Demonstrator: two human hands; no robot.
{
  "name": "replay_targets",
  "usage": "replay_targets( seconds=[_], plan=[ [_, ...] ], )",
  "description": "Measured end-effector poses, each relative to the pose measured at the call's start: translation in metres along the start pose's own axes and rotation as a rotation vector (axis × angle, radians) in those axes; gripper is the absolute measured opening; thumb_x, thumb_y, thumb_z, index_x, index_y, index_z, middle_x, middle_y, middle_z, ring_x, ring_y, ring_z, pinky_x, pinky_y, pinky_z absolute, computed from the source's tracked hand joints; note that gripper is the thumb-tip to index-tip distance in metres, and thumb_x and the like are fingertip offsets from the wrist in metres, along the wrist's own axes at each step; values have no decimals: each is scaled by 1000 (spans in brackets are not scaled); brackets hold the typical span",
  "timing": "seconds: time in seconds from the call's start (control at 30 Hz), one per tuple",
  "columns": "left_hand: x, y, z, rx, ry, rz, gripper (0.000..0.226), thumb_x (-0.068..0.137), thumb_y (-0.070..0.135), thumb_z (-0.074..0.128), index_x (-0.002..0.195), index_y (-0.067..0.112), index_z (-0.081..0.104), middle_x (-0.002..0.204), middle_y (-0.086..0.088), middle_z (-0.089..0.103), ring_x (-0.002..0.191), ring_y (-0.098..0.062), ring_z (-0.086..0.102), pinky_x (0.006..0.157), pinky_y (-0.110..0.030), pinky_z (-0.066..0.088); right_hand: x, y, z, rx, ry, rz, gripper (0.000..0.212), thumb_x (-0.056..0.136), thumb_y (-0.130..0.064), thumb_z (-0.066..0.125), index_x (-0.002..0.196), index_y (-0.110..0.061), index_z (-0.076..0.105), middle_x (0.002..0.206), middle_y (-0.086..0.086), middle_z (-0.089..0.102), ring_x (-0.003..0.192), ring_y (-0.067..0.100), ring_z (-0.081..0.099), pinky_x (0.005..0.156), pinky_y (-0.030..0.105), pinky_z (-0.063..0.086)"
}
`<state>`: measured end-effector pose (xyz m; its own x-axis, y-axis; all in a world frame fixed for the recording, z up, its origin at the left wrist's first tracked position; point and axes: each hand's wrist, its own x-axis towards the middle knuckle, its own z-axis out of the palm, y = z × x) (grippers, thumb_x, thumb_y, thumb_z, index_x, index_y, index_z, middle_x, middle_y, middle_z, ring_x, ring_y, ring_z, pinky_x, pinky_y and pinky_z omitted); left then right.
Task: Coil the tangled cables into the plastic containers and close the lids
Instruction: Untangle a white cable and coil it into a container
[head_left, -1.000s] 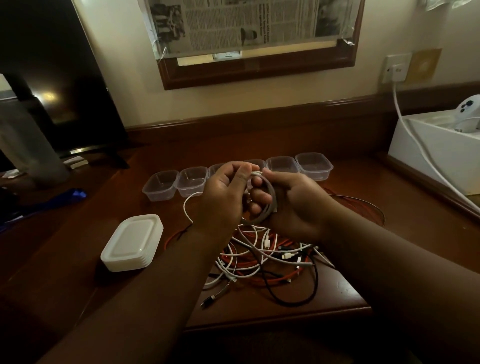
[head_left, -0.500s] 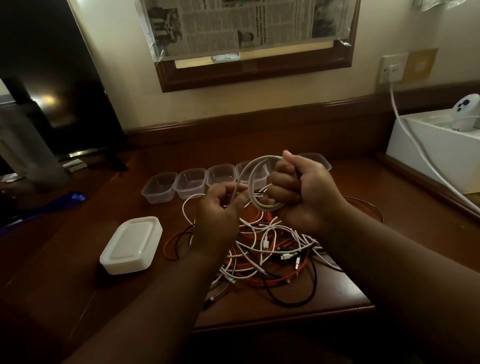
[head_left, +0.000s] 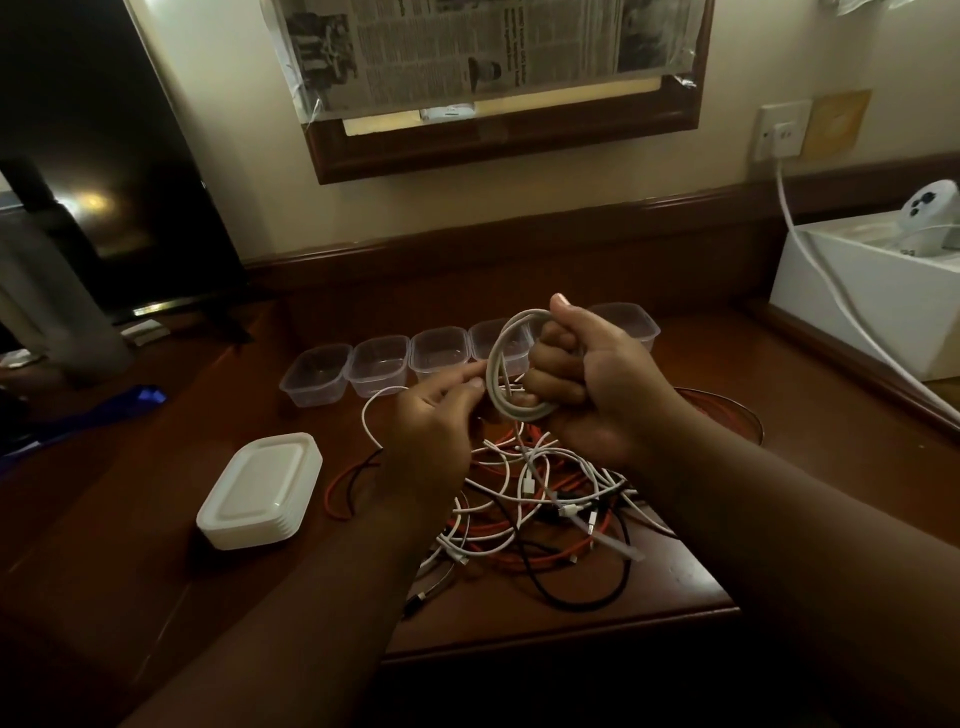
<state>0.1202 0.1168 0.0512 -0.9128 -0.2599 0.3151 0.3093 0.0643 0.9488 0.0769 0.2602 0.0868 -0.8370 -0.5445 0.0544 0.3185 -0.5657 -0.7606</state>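
Two bare hands are up over a brown wooden counter (head_left: 701, 561). Its front edge runs just below the cable pile, and its right part ends in a rounded corner. Bare wood lies open to the left, around the lids. On the wall hangs a dark frame (head_left: 498, 150) with a newspaper (head_left: 467, 47) taped over it; the print is too small to read. A dark screen (head_left: 104, 156) stands at the far left. A white box (head_left: 872, 312) sits at the right, and a white cord (head_left: 831, 291) runs from a wall socket (head_left: 782, 130) down past it.

A tangled pile of cables (head_left: 540, 499), white, orange and black, lies on the counter under the hands. A stack of white lids (head_left: 260, 491) sits left of the pile, apart from it. A row of clear plastic containers (head_left: 379, 364) stands behind the pile, all open and with nothing in them that I can see.

The right hand (head_left: 592, 384) has a tight grip, fingers curled round a coiled white cable (head_left: 511, 374) held up above the pile. The left hand (head_left: 431, 421) pinches the left side of that same coil with its fingertips.
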Motion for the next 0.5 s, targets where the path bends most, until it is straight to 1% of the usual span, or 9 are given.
replay_targets(
  seconds=[0.07, 0.13, 0.17, 0.23, 0.27, 0.3, 0.37, 0.43, 0.5],
  plan=[
    [0, 6, 2, -181, -70, -150, 31, 101, 16, 46, 90, 10, 75, 89, -13, 73, 84, -21, 69, 78, -32, 57, 1, 2, -3, -83, 32, -8, 44, 103, -39, 41, 65, -17, 43, 54, -3, 28, 46, 11, 32, 56, 28, 39],
    [1, 8, 3, -272, -99, -252, 22, 98, 14, 52, 95, 6, 72, 88, -11, 72, 81, -18, 68, 71, -28, 56, 2, 4, -6, -195, 73, -23, 42, 103, -41, 40, 71, -15, 45, 58, 0, 37, 51, 13, 39, 57, 27, 41],
    [2, 8, 2, -310, -95, -303, 19, 96, 12, 54, 98, 5, 71, 89, -10, 73, 81, -18, 69, 69, -27, 56, 2, 6, -8, -316, 97, -49, 41, 103, -41, 38, 74, -14, 47, 60, 0, 42, 54, 13, 44, 58, 27, 43],
    [3, 7, 1, -368, -100, -387, 19, 96, 12, 54, 95, 7, 72, 88, -8, 74, 80, -16, 70, 69, -28, 55, 3, 9, -14, -684, 143, -142, 42, 105, -41, 32, 81, -13, 51, 63, -2, 50, 55, 8, 50, 56, 23, 45],
    [3, 7, 1, -396, -107, -425, 20, 96, 13, 54, 92, 8, 73, 85, -6, 73, 78, -16, 69, 73, -29, 55, 4, 10, -17, -865, 161, -195, 44, 106, -41, 30, 80, -13, 52, 63, -2, 51, 54, 5, 49, 55, 22, 44],
    [3, 8, 2, -430, -114, -462, 20, 96, 14, 55, 90, 9, 73, 83, -4, 73, 78, -15, 69, 78, -30, 54, 6, 11, -21, -1015, 178, -241, 46, 106, -40, 28, 78, -13, 52, 64, -1, 51, 54, 7, 49, 55, 24, 43],
    [2, 7, 3, -512, -127, -539, 17, 92, 17, 57, 92, 10, 73, 81, -1, 72, 78, -14, 68, 87, -32, 49, 10, 13, -30, -1243, 210, -280, 44, 106, -39, 27, 76, -17, 50, 67, 1, 50, 59, 12, 47, 57, 28, 39],
    [1, 4, 5, -583, -137, -606, 18, 86, 19, 59, 90, 11, 74, 81, 1, 71, 80, -13, 67, 83, -32, 47, 13, 14, -36, -1445, 228, -284, 37, 105, -39, 28, 77, -24, 47, 70, 0, 51, 62, 13, 48, 57, 27, 38],
    [-2, 0, 6, -608, -115, -640, 16, 83, 20, 60, 86, 12, 74, 76, 2, 69, 73, -13, 65, 73, -31, 47, 15, 16, -42, -1657, 246, -316, 33, 105, -41, 29, 81, -25, 44, 71, -2, 52, 63, 14, 51, 55, 29, 41]
  ],
)
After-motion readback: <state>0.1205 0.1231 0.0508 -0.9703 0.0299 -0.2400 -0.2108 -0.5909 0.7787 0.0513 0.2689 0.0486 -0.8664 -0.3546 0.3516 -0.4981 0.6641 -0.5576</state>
